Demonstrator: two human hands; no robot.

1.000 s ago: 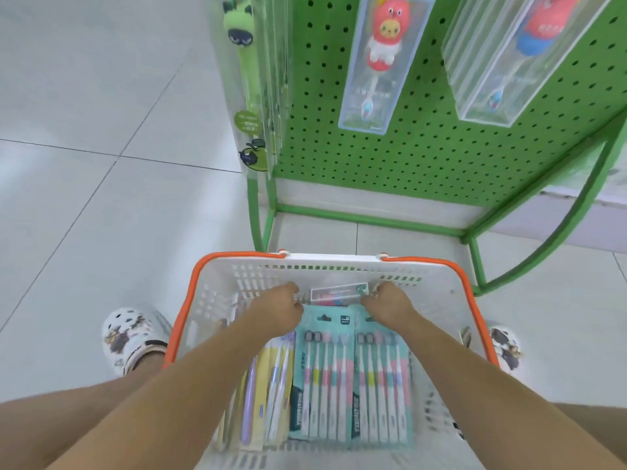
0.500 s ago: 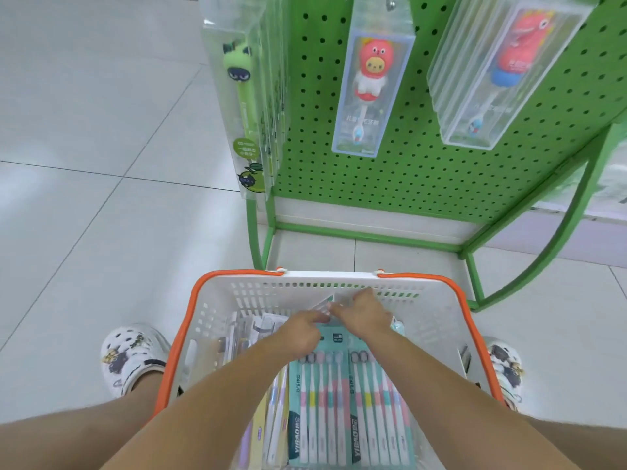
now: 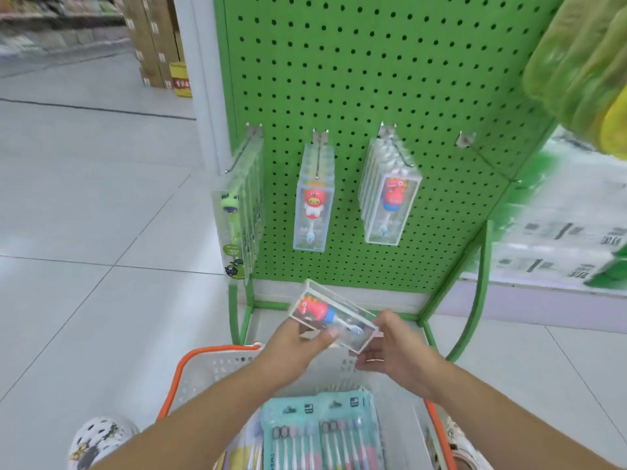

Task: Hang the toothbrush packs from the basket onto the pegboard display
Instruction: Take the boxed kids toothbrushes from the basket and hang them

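both hands (image 3: 298, 337) (image 3: 390, 347) now grip 1 clear toothbrush pack (image 3: 330, 315), lifted above the basket (image 3: 190, 378).

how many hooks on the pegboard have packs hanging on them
3. The left hook at the board's edge holds green packs, the middle hook pig packs, the third hook dinosaur packs. A fourth hook on the right is bare.
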